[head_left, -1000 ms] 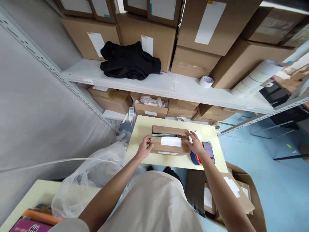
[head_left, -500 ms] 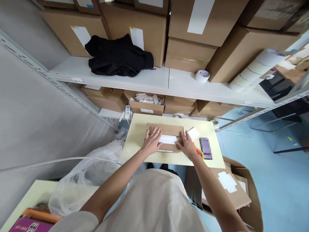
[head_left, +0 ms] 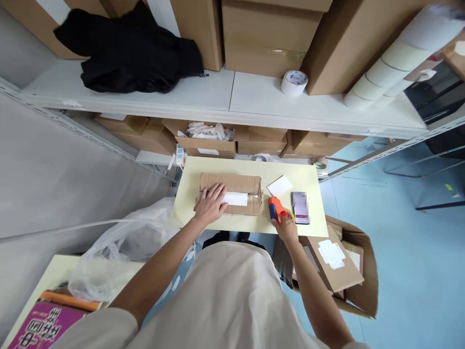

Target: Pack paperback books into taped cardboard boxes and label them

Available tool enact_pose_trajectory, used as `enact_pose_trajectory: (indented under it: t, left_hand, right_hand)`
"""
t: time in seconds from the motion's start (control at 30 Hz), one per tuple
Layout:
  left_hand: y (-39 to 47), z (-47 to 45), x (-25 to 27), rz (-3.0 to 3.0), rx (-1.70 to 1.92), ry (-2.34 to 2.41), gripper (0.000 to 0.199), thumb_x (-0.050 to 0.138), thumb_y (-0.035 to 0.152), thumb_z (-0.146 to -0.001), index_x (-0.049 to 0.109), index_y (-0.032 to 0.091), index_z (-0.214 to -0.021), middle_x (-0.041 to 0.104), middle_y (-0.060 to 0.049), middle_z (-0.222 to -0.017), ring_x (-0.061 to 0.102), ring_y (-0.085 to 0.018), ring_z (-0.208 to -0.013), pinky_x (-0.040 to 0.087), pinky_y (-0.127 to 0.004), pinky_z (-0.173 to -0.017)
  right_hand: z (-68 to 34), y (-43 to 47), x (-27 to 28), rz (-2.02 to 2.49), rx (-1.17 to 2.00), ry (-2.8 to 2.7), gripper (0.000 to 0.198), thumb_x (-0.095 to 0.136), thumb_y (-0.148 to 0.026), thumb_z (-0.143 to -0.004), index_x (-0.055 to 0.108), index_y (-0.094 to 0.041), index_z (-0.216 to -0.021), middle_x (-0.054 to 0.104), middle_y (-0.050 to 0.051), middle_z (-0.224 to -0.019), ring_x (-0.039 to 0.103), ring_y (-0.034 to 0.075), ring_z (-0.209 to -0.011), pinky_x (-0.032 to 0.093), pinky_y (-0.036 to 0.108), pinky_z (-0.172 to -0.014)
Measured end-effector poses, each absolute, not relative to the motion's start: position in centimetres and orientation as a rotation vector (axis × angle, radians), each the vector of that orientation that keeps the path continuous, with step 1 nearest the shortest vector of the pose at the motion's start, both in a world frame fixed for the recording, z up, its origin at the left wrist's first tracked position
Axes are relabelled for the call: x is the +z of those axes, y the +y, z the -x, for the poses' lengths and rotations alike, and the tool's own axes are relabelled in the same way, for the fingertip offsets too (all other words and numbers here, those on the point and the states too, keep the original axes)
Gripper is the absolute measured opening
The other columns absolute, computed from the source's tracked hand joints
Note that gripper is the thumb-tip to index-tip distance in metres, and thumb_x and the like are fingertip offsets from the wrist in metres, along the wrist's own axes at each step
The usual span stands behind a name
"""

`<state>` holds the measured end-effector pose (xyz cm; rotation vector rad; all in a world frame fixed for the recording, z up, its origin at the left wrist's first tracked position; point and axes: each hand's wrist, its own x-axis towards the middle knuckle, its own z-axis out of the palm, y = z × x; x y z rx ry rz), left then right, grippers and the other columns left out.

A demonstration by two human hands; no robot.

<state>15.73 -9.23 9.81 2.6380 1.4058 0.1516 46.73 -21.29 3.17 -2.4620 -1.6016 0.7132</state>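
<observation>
A small brown cardboard box lies on the pale yellow table, with a white label on its top. My left hand rests on the left part of the box, its fingers stretched out over the cardboard and the label's edge. To the right of the box, my right hand is closed around the near end of an orange and blue tape dispenser. Some of its fingers are hidden. A yellow ring shows beside the dispenser.
A phone and a white card lie on the table's right side. Behind stands a shelf with boxes, tape rolls and a black garment. An open carton stands on the floor at right.
My right hand has left the box's right end and moved down to the tape dispenser, gripping it. My left hand stays on the box. The whole view has shifted.
</observation>
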Motion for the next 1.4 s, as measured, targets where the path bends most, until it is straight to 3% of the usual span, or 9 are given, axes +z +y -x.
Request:
enact_pose_trajectory:
  t: [0.23, 0.33, 0.43, 0.5, 0.63, 0.83, 1.03, 1.23, 1.4]
  left_hand:
    - [-9.3, -16.0, 9.9, -2.621, 0.110, 1.422, 0.058, 0.038, 0.037, -0.093, 0.038, 0.012, -0.145, 0.035, -0.012, -0.153, 0.027, -0.028, -0.142, 0.018, -0.050, -0.116]
    - [-9.6, -15.9, 9.9, -2.619, 0.118, 1.418, 0.059, 0.040, 0.037, -0.092, 0.036, 0.014, -0.146, 0.036, -0.012, -0.152, 0.028, -0.028, -0.142, 0.019, -0.049, -0.116]
    - [-10.1, -15.7, 9.8, -2.619, 0.132, 1.422, 0.058, 0.039, 0.038, -0.093, 0.037, 0.015, -0.146, 0.036, -0.011, -0.152, 0.027, -0.027, -0.143, 0.018, -0.048, -0.116]
    - [-10.3, -15.5, 9.8, -2.617, 0.143, 1.419, 0.057, 0.038, 0.038, -0.093, 0.037, 0.015, -0.145, 0.036, -0.011, -0.153, 0.026, -0.027, -0.143, 0.017, -0.048, -0.116]
    - [-10.4, -15.4, 9.7, -2.573, 0.179, 1.411, 0.055, 0.041, 0.039, -0.093, 0.041, 0.014, -0.142, 0.038, -0.012, -0.151, 0.028, -0.028, -0.142, 0.016, -0.051, -0.116]
    - [-9.3, -16.5, 11.3, -2.081, 0.509, 1.410, 0.043, 0.038, 0.037, -0.094, 0.054, 0.020, -0.131, 0.051, -0.011, -0.141, 0.039, -0.026, -0.136, 0.021, -0.051, -0.116]
    - [-6.5, -18.7, 13.5, -0.843, 0.688, 1.063, 0.050, 0.052, 0.060, -0.085, 0.061, 0.023, -0.118, 0.063, -0.011, -0.125, 0.066, -0.022, -0.102, 0.053, -0.036, -0.087]
    - [-4.8, -19.6, 12.8, -0.668, 0.720, 1.071, 0.030, 0.072, 0.044, -0.076, 0.067, 0.015, -0.084, 0.071, -0.006, -0.077, 0.068, -0.015, -0.071, 0.055, -0.031, -0.074]
    - [-4.3, -16.9, 12.1, -0.778, 0.772, 1.203, 0.023, 0.072, 0.038, -0.076, 0.066, 0.016, -0.074, 0.070, -0.003, -0.069, 0.067, -0.015, -0.063, 0.056, -0.031, -0.071]
  right_hand:
    - [-46.7, -19.9, 3.2, 2.552, 0.859, -1.439, 0.032, 0.044, -0.033, -0.088, 0.056, -0.011, -0.108, 0.065, 0.018, -0.096, 0.064, 0.028, -0.088, 0.044, 0.036, -0.074]
    - [-48.8, -19.1, 6.2, 2.184, 0.839, -1.238, 0.029, 0.040, -0.040, -0.087, 0.055, -0.017, -0.095, 0.062, 0.008, -0.081, 0.058, 0.022, -0.074, 0.043, 0.031, -0.064]
    - [-49.0, -16.4, 10.7, 1.769, 0.760, -1.085, 0.030, 0.042, -0.047, -0.085, 0.046, -0.021, -0.071, 0.045, -0.002, -0.060, 0.042, 0.015, -0.057, 0.034, 0.026, -0.053]
    - [-47.6, -13.6, 13.7, 1.632, 0.831, -1.162, 0.039, 0.043, -0.051, -0.086, 0.039, -0.022, -0.061, 0.036, -0.004, -0.055, 0.033, 0.012, -0.054, 0.029, 0.026, -0.050]
    - [-43.0, -8.1, 17.3, 1.550, 1.177, -1.532, 0.048, 0.047, -0.060, -0.083, 0.040, -0.021, -0.055, 0.036, -0.003, -0.053, 0.032, 0.011, -0.052, 0.027, 0.026, -0.049]
    - [-41.7, -5.4, 16.6, 1.662, 1.159, -1.791, 0.055, 0.045, -0.065, -0.080, 0.038, -0.020, -0.050, 0.036, -0.003, -0.050, 0.033, 0.011, -0.052, 0.028, 0.027, -0.051]
    - [-42.7, -5.8, 16.0, 1.608, 1.192, -1.808, 0.054, 0.044, -0.065, -0.081, 0.046, -0.019, -0.054, 0.042, -0.002, -0.053, 0.036, 0.011, -0.053, 0.032, 0.026, -0.052]
    - [-42.1, -6.3, 16.2, 1.642, 1.215, -1.770, 0.054, 0.044, -0.067, -0.081, 0.049, -0.019, -0.058, 0.045, -0.002, -0.053, 0.039, 0.012, -0.052, 0.034, 0.026, -0.051]
    - [-42.5, -6.6, 17.5, 1.724, 1.024, -1.908, 0.052, 0.044, -0.064, -0.082, 0.050, -0.019, -0.056, 0.048, -0.002, -0.052, 0.041, 0.012, -0.052, 0.035, 0.026, -0.052]
